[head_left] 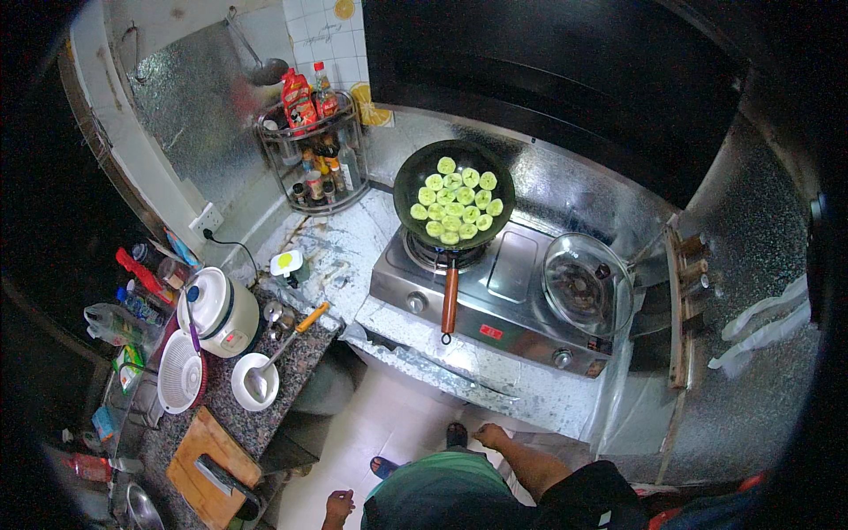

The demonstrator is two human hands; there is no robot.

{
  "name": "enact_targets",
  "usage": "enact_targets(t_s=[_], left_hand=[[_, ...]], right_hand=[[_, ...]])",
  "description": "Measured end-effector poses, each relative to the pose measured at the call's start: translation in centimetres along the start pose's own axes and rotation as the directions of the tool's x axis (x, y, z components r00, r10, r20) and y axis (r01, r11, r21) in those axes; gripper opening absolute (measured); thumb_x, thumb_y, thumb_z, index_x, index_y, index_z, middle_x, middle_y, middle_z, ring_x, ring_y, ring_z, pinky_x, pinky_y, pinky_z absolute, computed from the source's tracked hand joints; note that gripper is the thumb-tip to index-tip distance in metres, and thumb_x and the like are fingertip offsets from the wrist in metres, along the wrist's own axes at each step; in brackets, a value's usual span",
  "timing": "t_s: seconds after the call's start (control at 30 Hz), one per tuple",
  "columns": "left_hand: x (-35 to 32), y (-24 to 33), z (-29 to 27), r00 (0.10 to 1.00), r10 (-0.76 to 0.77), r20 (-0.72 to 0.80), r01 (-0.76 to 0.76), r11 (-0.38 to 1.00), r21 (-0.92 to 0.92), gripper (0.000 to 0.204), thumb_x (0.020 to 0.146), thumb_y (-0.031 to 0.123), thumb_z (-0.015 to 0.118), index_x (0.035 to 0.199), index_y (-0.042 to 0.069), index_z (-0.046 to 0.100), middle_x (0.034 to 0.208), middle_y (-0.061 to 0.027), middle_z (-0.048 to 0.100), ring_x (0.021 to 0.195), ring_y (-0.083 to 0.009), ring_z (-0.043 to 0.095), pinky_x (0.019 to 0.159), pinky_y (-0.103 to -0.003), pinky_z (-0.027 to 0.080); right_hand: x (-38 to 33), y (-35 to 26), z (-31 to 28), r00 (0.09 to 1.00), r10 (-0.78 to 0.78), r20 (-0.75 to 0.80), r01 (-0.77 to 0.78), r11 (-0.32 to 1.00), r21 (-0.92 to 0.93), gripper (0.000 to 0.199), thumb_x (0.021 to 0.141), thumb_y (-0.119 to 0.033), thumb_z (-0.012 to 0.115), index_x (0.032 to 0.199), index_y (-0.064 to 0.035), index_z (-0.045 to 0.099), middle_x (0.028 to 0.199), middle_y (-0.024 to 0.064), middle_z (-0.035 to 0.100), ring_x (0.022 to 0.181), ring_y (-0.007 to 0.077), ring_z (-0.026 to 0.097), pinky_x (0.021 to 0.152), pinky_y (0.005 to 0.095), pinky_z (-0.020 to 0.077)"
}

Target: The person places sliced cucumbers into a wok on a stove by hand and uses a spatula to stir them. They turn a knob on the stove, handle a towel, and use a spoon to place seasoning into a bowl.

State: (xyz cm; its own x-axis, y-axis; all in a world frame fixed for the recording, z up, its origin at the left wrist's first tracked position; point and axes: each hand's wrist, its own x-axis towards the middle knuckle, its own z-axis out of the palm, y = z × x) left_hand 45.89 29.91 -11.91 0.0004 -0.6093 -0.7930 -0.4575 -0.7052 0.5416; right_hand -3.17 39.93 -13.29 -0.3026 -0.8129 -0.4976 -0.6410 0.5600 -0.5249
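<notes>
A dark frying pan (410, 163) with a brown wooden handle sits on the left burner of the gas stove (512, 296). Spread across its bottom are several round, pale green cucumber slices (453, 196). Below the stove's front edge, my right hand (492, 436) hangs with its fingers curled in and nothing visible in them. The pan handle is the nearest thing ahead of it. My left hand (339, 506) hangs low beside my body, fingers loosely bent and slightly apart, touching nothing. A glass lid (587, 284) lies over the stove's right burner.
On the left granite counter (305, 375) stand a white rice cooker (225, 322), a colander (181, 375), a white bowl (243, 395) with a ladle (287, 352), and a cutting board (194, 450) bearing a knife (225, 477). A seasoning rack (309, 141) occupies the back corner. A dark range hood (556, 79) overhangs the stove.
</notes>
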Motion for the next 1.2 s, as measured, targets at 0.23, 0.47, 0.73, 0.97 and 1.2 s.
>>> enact_targets(t_s=[0.23, 0.47, 0.73, 0.97, 1.2], left_hand=[[-0.7, 2.0, 0.9, 1.000, -0.017, -0.021, 0.018, 0.998, 0.053, 0.030, 0.083, 0.028, 0.067, 0.093, 0.001, 0.057, 0.063, -0.0080, 0.060, 0.047, -0.0161, 0.057, 0.039, -0.028, 0.044], [0.1, -0.2, 0.5, 0.999, -0.028, 0.029, 0.027, 0.999, 0.018, 0.036, 0.081, 0.028, 0.071, 0.098, 0.000, 0.055, 0.066, -0.0105, 0.060, 0.051, -0.0186, 0.058, 0.042, -0.031, 0.048], [-0.5, -0.4, 0.6, 1.000, -0.026, -0.018, 0.026, 1.000, 0.013, 0.038, 0.080, 0.028, 0.071, 0.099, -0.001, 0.055, 0.065, -0.0104, 0.060, 0.050, -0.0187, 0.059, 0.041, -0.031, 0.048], [0.5, -1.7, 0.4, 0.999, 0.000, 0.040, 0.002, 0.998, -0.067, 0.038, 0.080, 0.027, 0.072, 0.098, -0.001, 0.054, 0.064, -0.0102, 0.060, 0.049, -0.0183, 0.058, 0.041, -0.031, 0.047], [3.6, -4.5, 0.1, 0.998, -0.013, 0.064, 0.016, 0.999, -0.051, 0.039, 0.080, 0.029, 0.071, 0.099, -0.002, 0.054, 0.066, -0.0112, 0.061, 0.051, -0.0184, 0.058, 0.043, -0.030, 0.048]], right_hand=[[1.1, 2.6, 0.4, 1.000, -0.004, 0.018, 0.005, 0.998, -0.062, 0.049, 0.081, -0.050, 0.055, 0.075, -0.0018, 0.066, 0.072, 0.0196, 0.064, 0.069, 0.0366, 0.061, 0.069, 0.0448, 0.0489], [2.4, 1.6, 1.1, 0.975, 0.185, 0.124, -0.193, 0.980, 0.056, 0.044, 0.078, -0.047, 0.061, 0.083, -0.0040, 0.068, 0.070, 0.0130, 0.066, 0.065, 0.0264, 0.063, 0.064, 0.0399, 0.0498], [2.6, 0.0, -0.4, 0.982, 0.143, 0.121, -0.149, 0.988, 0.048, 0.039, 0.078, -0.044, 0.063, 0.084, -0.0059, 0.068, 0.068, 0.0109, 0.065, 0.060, 0.0241, 0.062, 0.062, 0.0382, 0.0498], [3.1, 2.2, 1.2, 0.981, 0.155, 0.116, -0.161, 0.986, 0.043, 0.040, 0.079, -0.045, 0.061, 0.083, -0.0054, 0.068, 0.067, 0.0111, 0.065, 0.059, 0.0245, 0.062, 0.061, 0.0387, 0.0494], [3.7, 5.5, 4.1, 0.999, -0.047, 0.015, 0.050, 0.966, -0.255, 0.041, 0.083, -0.044, 0.056, 0.083, -0.0047, 0.068, 0.077, 0.0114, 0.067, 0.070, 0.0262, 0.064, 0.069, 0.0421, 0.0497]])
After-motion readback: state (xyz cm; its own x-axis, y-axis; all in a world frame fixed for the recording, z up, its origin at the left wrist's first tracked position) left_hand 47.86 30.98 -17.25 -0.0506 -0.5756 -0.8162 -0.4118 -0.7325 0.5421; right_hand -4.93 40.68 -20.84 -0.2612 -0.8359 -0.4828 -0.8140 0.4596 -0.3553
